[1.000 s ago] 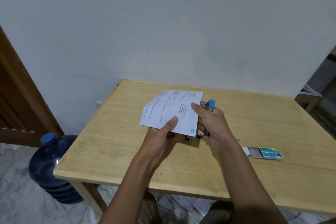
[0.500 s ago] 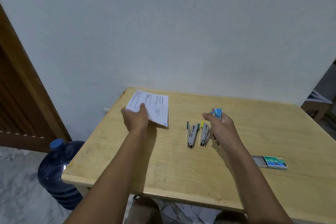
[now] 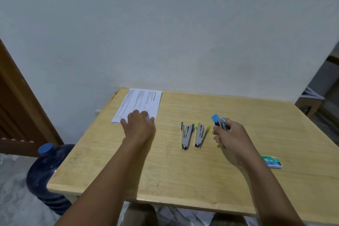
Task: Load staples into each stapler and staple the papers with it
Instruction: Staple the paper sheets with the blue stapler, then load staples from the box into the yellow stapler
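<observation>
The table carries everything, and the papers lie flat at its far left corner, printed side up. They look thin, light and floppy, apt to slide on the smooth wood, so they are best pinned flat or pinched at a corner. The left hand rests on their near edge, fingers spread and flat, pressing rather than gripping.

The right hand is curled around the blue stapler, held clear of the table with its blue tip up. I judge it small, stiff, metal and light, best squeezed across its two arms. The green stapler and yellow stapler lie side by side at the middle, untouched, and the staple box sits near the right edge.

Compared with half a second ago, the papers have gone from lifted in the left hand to lying on the table, and the left hand has opened onto them; the right hand keeps its hold
</observation>
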Demonstrator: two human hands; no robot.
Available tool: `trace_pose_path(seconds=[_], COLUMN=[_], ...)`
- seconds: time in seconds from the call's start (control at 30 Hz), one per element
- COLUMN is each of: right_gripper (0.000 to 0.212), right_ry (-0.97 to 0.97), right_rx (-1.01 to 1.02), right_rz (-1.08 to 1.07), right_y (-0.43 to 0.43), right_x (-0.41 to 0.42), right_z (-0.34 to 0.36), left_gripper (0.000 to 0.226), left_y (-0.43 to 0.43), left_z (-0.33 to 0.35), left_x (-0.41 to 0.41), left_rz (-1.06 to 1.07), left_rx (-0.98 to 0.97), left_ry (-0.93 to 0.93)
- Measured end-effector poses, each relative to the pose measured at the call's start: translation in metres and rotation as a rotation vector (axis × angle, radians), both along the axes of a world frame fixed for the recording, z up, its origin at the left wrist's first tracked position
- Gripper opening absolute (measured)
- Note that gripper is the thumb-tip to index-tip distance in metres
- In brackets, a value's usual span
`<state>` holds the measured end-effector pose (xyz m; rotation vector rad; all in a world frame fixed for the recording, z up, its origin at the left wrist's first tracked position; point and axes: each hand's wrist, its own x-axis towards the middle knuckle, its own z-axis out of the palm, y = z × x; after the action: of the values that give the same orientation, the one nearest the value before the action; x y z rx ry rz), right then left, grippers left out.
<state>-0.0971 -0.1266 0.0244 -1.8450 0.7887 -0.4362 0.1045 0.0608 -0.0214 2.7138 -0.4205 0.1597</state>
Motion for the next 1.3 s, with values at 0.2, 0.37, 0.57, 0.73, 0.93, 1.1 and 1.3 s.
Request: trace_pose_path(seconds=[0.2, 0.37, 0.57, 0.73, 0.93, 1.1, 1.3], right_gripper=[0.023, 0.019, 0.036, 0.049, 0.051, 0.04, 0.039], right_ry=[0.234, 0.471, 0.407, 0.313, 0.308, 0.249, 0.271], right_rx=[-0.347, -0.493, -0.464, -0.352, -0.348, -0.394, -0.45], right_rz=[-0.034, -0.017, -0.111, -0.096, 0.029, -0.009, -0.007], right_y=[-0.041, -0.053, -0.057, -0.07, -0.07, -0.069, -0.078], right_x=[0.033, 0.08, 0.1, 0.088, 0.072, 0.087, 0.103], right_z=[0.002, -0.001, -0.014, -0.013, -0.015, -0.021, -0.024], left_gripper=[0.058, 0.063, 0.06, 0.036, 0.042, 0.042, 0.041], left_y=[-0.028, -0.043, -0.038, -0.051, -0.051, -0.05, -0.05], left_z=[0.002, -0.007, -0.011, -0.007, -0.006, -0.005, -0.003], left_x=[-0.062, -0.101, -0.105, -0.099, -0.093, -0.093, -0.093], left_rz=[-0.358, -0.616, -0.635, -0.654, -0.654, -0.654, -0.649], left_rx=[-0.269, -0.212, -0.177, -0.29, -0.202, -0.198, -0.213], left_ry=[-0.11, -0.069, -0.044, -0.002, -0.037, -0.026, -0.03])
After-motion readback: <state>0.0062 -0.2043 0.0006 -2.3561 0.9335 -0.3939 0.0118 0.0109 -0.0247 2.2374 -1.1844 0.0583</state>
